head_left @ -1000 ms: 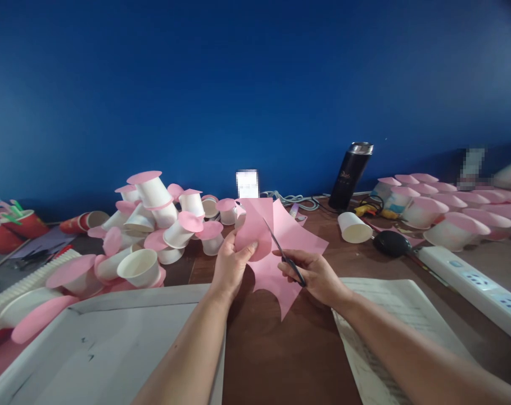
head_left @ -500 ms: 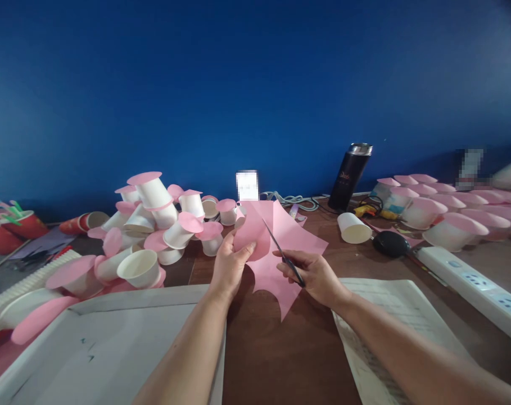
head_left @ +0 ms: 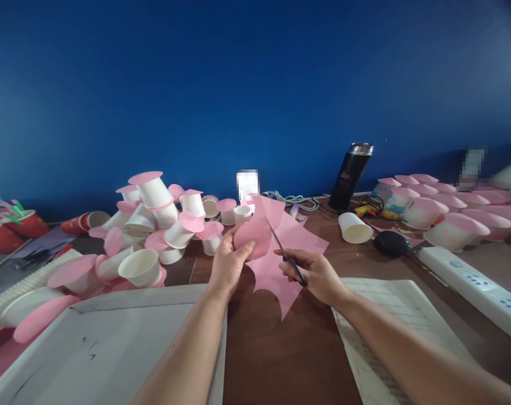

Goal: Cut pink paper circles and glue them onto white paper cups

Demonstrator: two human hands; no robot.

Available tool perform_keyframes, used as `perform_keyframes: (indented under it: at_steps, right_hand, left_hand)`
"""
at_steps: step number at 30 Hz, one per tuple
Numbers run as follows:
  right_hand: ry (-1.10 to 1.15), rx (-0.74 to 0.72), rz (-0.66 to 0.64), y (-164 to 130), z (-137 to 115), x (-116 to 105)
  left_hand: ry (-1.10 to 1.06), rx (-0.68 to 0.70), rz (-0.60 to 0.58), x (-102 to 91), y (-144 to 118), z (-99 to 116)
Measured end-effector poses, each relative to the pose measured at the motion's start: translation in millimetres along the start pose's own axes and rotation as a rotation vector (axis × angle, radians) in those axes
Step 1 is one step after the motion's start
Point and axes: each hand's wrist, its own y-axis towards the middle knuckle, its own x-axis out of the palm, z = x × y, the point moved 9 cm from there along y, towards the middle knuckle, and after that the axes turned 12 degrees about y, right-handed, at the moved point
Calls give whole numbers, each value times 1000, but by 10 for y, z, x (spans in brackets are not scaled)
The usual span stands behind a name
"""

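My left hand (head_left: 232, 256) pinches a piece of pink paper (head_left: 257, 236) between thumb and fingers; its left edge is rounded. My right hand (head_left: 310, 273) is closed round the dark handles of a pair of scissors (head_left: 286, 254), whose blades point up and left across the pink paper. Beneath lies a larger pink sheet (head_left: 276, 281) with scalloped, pointed edges, partly covered by both hands. Whether the held piece is still joined to that sheet I cannot tell. White paper cups with pink discs (head_left: 181, 229) are piled left of my left hand.
A black thermos (head_left: 350, 177) stands by the blue wall. Right of it lie a white cup (head_left: 355, 228), a black rubber bulb (head_left: 392, 243) and a white power strip (head_left: 474, 281). Disc-topped cups (head_left: 455, 228) stand far right. A white tray-like sheet (head_left: 124, 349) and printed paper (head_left: 390, 320) lie in front.
The held pink paper has turned and shifted so its top edge has a different shape, uncovering a white cup behind it. The scissors have moved slightly right; both hands keep their grip.
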Motion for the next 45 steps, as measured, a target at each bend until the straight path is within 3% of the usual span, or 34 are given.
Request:
perform_keyframes:
  at_steps: [9, 26, 45]
  right_hand:
    - [-39, -17, -6, 1, -52, -30]
    - [-78, -24, -30, 10, -43, -49]
    - [-100, -71, -69, 15, -23, -27]
  left_hand:
    - [44, -3, -57, 50, -25, 56]
    - [-123, -63, -74, 36, -12, -37]
    - [-58, -50, -100, 106, -24, -63]
